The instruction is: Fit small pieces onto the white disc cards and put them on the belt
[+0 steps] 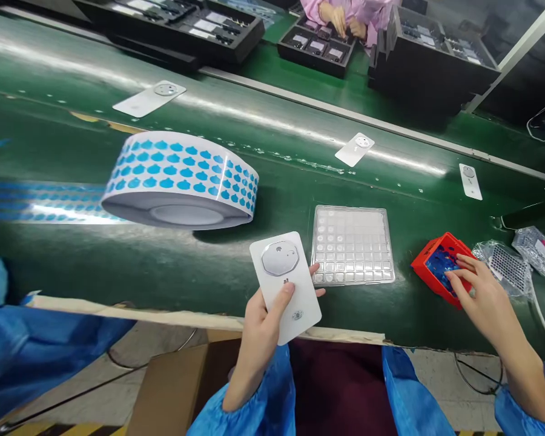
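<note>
My left hand [266, 324] grips a flat white card-shaped panel [290, 321] with rounded corners, thumb across its front and fingers behind. At the panel's upper end is a silvery eight-sided piece with round marks, and a small round mark lies lower down. My right hand [485, 297] is over a red box [427, 278] holding many small blue pieces [440, 260]. Its fingers are apart at the box's opening, and I see nothing held between them. Between my hands lies a clear plastic tray [352, 245] of small compartments, some with round pale pieces.
A big roll [181, 175] of blue-dotted white stickers stands at left, its strip trailing left. White panels [149, 100] lie along the far strip. Clear plastic packets [533, 251] lie at right. Across the bench, a co-worker's hands [340, 21] reach into a black tray [315, 48].
</note>
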{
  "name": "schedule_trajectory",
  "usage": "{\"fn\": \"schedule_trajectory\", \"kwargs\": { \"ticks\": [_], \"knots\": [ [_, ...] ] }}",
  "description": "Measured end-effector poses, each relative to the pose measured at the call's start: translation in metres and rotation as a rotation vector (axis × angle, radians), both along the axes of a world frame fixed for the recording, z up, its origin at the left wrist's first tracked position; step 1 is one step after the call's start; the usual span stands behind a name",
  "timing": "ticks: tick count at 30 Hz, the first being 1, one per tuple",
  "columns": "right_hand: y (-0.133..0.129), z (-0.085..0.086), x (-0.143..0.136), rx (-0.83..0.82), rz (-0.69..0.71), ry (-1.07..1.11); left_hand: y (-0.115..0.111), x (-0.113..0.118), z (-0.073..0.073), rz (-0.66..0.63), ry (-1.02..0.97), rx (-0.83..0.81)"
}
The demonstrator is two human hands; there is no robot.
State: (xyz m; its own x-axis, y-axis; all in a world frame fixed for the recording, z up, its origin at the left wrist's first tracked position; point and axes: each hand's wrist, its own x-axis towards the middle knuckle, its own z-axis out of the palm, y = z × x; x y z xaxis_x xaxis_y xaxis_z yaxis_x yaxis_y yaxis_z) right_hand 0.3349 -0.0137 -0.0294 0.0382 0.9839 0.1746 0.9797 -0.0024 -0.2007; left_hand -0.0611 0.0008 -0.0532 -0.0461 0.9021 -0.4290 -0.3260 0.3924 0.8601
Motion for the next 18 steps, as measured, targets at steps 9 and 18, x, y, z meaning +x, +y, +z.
{"fn": "schedule_trajectory", "kwargs": {
  "ticks": [9, 18],
  "knots": [
    [0.003, 0.012, -0.016, 0.008, -0.071, -0.305, 0.002, -0.001, -0.013, -0.038, -0.047, -0.022],
    [0.009, 0.003, -0.011, -0.070, -0.035, -0.160, 0.000, -0.005, -0.018, -0.024, -0.067, -0.031]
  ]
}}
